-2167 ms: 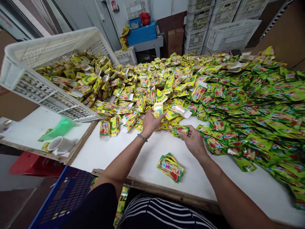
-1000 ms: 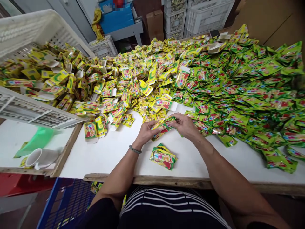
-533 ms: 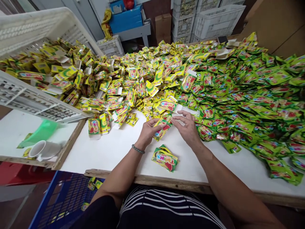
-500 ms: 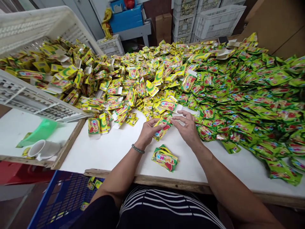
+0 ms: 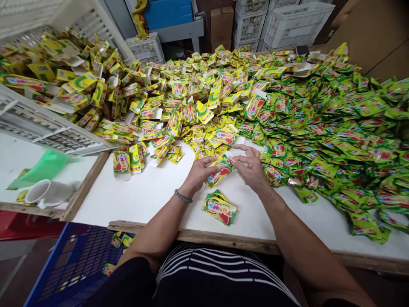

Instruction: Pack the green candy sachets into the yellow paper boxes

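My left hand (image 5: 200,174) is closed on a small yellow-green cardboard box (image 5: 221,171) with a watermelon print, thumb across its front. The fingers of my right hand (image 5: 252,168) pinch the upper right end of the same box, where its flap is partly hidden by the fingertips. Just below, on the white tabletop (image 5: 147,198), a similar box (image 5: 219,209) lies flat over another, with only an edge of the lower one showing. Beyond my hands spreads a heap of yellow boxes (image 5: 179,87), some with white flaps open. Shiny green sachets (image 5: 319,132) are piled on the right.
A white plastic crate (image 5: 57,128) full of boxes leans in from the left. Near it are a white mug (image 5: 47,192) and a green plastic piece (image 5: 43,170). A blue crate (image 5: 64,256) stands below the table's wooden edge (image 5: 204,238). White crates (image 5: 294,25) are stacked behind.
Both hands stay on the same box, and the fingers of my right hand have curled closer at its end. The whole view has shifted slightly.
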### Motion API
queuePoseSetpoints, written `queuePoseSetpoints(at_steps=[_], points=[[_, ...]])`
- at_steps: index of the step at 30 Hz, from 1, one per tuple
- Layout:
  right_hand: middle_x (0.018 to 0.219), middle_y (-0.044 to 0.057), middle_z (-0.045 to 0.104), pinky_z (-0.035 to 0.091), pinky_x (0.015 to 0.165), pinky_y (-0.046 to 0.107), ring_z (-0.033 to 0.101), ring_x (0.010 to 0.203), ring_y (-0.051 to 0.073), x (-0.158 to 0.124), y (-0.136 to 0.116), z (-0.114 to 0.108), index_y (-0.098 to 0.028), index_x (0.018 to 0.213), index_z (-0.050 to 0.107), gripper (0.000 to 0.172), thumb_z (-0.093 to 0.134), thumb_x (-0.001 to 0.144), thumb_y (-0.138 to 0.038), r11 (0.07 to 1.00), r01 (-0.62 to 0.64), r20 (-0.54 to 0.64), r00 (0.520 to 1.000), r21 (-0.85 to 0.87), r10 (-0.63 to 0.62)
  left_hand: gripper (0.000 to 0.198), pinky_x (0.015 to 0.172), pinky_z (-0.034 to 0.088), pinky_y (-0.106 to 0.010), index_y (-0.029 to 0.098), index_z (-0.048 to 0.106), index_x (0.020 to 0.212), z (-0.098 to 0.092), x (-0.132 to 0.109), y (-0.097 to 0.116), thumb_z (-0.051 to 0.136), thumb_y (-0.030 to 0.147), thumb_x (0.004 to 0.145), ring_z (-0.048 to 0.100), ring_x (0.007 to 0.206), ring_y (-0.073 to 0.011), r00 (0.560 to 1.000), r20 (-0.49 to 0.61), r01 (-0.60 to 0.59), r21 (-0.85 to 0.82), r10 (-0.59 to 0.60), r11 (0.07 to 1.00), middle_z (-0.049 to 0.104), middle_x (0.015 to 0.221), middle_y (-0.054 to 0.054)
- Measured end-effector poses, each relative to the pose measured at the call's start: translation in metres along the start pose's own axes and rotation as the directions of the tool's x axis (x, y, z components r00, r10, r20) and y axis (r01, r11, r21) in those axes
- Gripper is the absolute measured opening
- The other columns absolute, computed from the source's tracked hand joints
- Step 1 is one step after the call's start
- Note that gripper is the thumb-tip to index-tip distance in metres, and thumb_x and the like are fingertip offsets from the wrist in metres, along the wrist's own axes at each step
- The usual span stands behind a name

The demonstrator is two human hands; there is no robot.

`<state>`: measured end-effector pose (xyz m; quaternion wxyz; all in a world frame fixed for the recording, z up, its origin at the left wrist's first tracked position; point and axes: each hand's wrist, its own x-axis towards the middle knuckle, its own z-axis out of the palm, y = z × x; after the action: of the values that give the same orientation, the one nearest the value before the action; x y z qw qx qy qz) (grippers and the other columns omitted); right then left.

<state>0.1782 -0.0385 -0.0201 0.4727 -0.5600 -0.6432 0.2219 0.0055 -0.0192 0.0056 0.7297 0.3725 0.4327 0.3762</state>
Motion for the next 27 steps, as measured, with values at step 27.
queuePoseSetpoints(at_steps=[27], points=[[0.075,-0.001,0.067,0.054,0.072,0.033,0.063,0.07,0.017,-0.007,-0.01,0.011,-0.024,0.103,0.063,0.032,0.06,0.081,-0.047,0.859,-0.273,0.139,0.962,0.433,0.236,0.043,0.071,0.048,-0.023,0.021,0.055,0.103,0.001,-0.004,-0.006,0.077,0.035,0.07,0.061,0.075,-0.0114,0.959,0.102,-0.282,0.216,0.265,0.935,0.065,0.087,0.001]])
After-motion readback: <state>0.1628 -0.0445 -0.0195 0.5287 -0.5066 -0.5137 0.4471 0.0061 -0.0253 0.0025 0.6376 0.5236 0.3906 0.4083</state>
